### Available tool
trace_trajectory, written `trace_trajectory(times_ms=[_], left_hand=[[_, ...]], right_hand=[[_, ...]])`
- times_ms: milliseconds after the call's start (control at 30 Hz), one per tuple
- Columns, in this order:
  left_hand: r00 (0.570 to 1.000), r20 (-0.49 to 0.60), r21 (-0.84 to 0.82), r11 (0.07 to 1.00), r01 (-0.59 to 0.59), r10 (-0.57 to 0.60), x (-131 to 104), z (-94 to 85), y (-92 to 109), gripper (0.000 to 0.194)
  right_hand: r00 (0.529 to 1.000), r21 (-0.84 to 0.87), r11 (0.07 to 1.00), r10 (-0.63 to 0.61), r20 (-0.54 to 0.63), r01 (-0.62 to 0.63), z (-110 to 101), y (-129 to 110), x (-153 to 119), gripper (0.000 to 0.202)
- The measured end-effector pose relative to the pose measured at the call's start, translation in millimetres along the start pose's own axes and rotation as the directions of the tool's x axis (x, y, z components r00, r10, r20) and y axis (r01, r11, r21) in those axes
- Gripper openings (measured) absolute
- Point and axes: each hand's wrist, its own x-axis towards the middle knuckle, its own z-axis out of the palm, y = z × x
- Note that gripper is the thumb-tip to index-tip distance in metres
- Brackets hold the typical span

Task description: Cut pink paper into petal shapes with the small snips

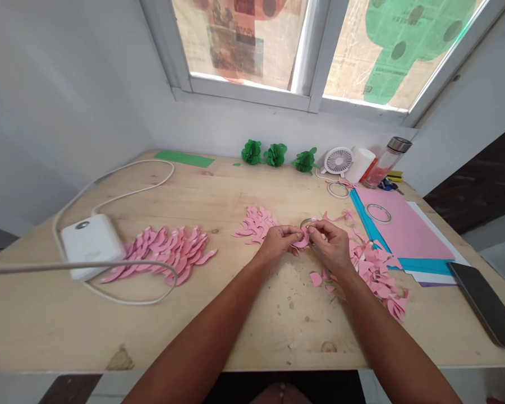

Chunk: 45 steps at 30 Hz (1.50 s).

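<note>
A curved pink paper piece (303,241) is held up between my two hands, just above the table. My left hand (278,241) pinches its left side. At the other side, the closed fingers of my right hand (330,242) grip the same piece. Part of a thin grey ring (306,222) shows right behind the fingertips; whether a hand touches it I cannot tell. Beside my left hand lies a small heap of wavy pink paper strips (255,220). Loose pink paper scraps (376,272) spread around and beyond my right wrist.
A larger pile of pink petal-like pieces (168,252) lies left, touching a white box (91,241) with a looping cable. Green paper balls (274,155), a small fan (339,161) and a bottle (385,163) stand behind. Paper sheets (408,224) and a phone (488,303) lie right.
</note>
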Motion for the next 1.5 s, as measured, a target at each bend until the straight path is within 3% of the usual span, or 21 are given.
trace_trajectory(times_ms=[467,633,900,1500], left_hand=[[1.000,0.009,0.062,0.998,-0.003,0.003,1.1,0.9,-0.2,0.017],[1.000,-0.008,0.038,0.999,0.001,-0.001,1.5,-2.4,1.6,0.014],[0.994,0.093,0.043,0.998,0.056,-0.060,-0.5,-8.5,4.7,0.013],[0.981,0.161,-0.088,0.988,0.126,-0.111,-1.4,-12.1,7.9,0.011]], right_hand=[[0.999,-0.067,0.997,-0.026,0.030,0.028,2.8,-0.1,-1.4,0.013],[0.991,-0.163,0.977,-0.132,0.029,0.135,1.2,-3.8,-0.8,0.013],[0.947,-0.412,0.853,-0.302,0.111,0.321,-1.8,-1.9,0.5,0.014],[0.887,-0.429,0.776,-0.387,0.254,0.462,-4.7,5.9,4.6,0.016]])
